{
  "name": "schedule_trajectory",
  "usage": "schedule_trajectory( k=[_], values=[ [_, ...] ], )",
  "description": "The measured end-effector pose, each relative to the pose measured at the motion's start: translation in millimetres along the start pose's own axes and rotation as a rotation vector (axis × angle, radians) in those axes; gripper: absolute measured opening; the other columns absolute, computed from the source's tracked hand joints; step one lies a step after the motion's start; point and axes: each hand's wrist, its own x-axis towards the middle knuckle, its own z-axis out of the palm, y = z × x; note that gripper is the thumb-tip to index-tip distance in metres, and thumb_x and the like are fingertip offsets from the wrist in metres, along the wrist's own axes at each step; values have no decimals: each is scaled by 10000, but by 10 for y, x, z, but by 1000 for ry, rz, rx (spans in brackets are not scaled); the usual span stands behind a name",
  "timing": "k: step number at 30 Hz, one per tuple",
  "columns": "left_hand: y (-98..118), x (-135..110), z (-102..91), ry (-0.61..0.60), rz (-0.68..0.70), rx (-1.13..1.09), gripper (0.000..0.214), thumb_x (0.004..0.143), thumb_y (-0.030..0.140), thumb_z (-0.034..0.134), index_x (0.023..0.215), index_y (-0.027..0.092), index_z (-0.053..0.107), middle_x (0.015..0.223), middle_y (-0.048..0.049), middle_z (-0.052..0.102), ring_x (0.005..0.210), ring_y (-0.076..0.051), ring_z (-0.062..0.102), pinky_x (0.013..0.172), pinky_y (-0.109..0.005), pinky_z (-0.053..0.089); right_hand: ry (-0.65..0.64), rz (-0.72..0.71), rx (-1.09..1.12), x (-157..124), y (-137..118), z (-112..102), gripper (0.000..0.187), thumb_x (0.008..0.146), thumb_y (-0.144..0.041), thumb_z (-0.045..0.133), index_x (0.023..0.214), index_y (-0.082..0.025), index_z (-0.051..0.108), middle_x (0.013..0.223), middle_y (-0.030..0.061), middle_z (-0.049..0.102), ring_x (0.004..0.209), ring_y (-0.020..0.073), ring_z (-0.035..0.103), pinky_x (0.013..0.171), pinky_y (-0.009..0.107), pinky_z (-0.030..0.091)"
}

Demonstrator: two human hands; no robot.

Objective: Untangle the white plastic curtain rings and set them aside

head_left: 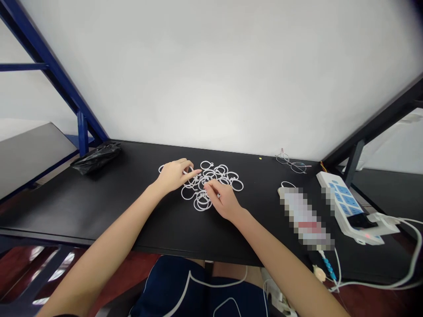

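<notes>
Several white plastic rings (pixel 237 185), with small eyelets on their rims that look like those of curtain rings, lie in a loose, overlapping pile on the black table. My left hand (pixel 174 174) is over the pile's left side, its thumb stretched out and its fingers arched apart. Part of a ring shows in the gap between them, and another peeks out left of the hand. At the near side of the pile, my right hand (pixel 223 199) has thumb and fingertips pinched together at a white ring. Its other fingers curl inward, partly hidden.
Crumpled black plastic (pixel 97 157) lies at the table's left end. Eyeglasses (pixel 298 167) rest toward the back right. A phone (pixel 304 215), blurred out, and a white power strip (pixel 346 204) with cables occupy the right. A white wall (pixel 211 79) rises behind the black table (pixel 139 152).
</notes>
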Motion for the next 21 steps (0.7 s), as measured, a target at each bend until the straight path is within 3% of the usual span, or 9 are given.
schedule_trajectory(
  k=[5, 11, 21],
  values=[
    [-95, 7, -9, -2, -121, 191, 346, 873, 544, 534, 891, 204, 594, 798, -10, 652, 660, -159, 601, 567, -241, 341, 11, -3, -21, 4, 7, -4, 211, 970, -281, 435, 801, -196, 528, 595, -49, 439, 506, 94, 385, 548, 233, 336],
    [-206, 20, -19, -31, -178, 240, 106, 881, 300, 513, 911, 214, 566, 834, -15, 666, 713, -172, 614, 577, -251, 358, 7, -12, -46, 14, 11, 5, 219, 966, -283, 439, 791, -193, 535, 586, -48, 446, 501, 93, 398, 547, 230, 338],
    [-214, 8, -4, -71, -200, 328, 114, 858, 271, 496, 858, 207, 591, 870, -41, 671, 776, -198, 633, 571, -263, 383, -6, -7, -71, 12, 14, 4, 229, 964, -294, 440, 781, -197, 540, 571, -46, 455, 491, 97, 409, 543, 233, 347]
  ],
)
